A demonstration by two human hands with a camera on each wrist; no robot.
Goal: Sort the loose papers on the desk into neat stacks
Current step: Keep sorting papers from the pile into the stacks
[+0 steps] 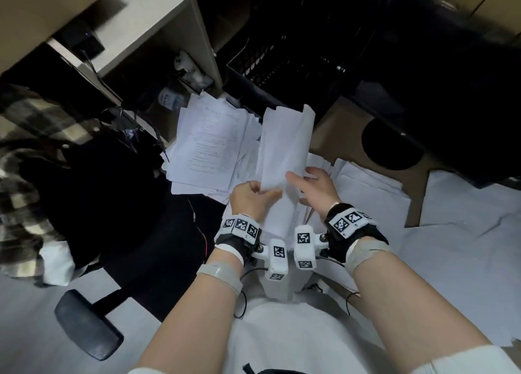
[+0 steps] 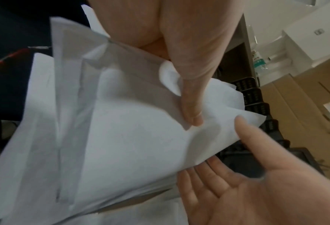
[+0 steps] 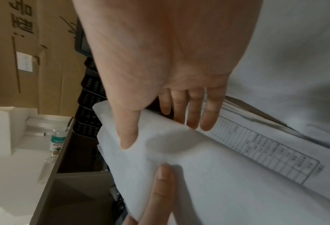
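I hold a bundle of white papers (image 1: 284, 148) upright in front of me. My left hand (image 1: 265, 193) grips its lower left edge, thumb (image 2: 191, 106) pressed on the front sheet. My right hand (image 1: 301, 176) is at the bundle's right edge with straight fingers (image 3: 194, 115) behind it and the thumb (image 3: 129, 134) lying across the front. In the left wrist view the right palm (image 2: 247, 190) faces up, open, under the sheets (image 2: 131, 137). A rough pile of printed sheets (image 1: 208, 142) lies behind on the left. More loose sheets (image 1: 394, 204) spread to the right, among them a printed table form (image 3: 266, 152).
A black mesh tray (image 1: 267, 63) stands behind the papers, with brown cardboard (image 1: 335, 137) to its right. A black chair armrest (image 1: 87, 325) and a plaid garment (image 1: 28, 162) are on the left. A water bottle (image 3: 57, 141) stands on the shelf.
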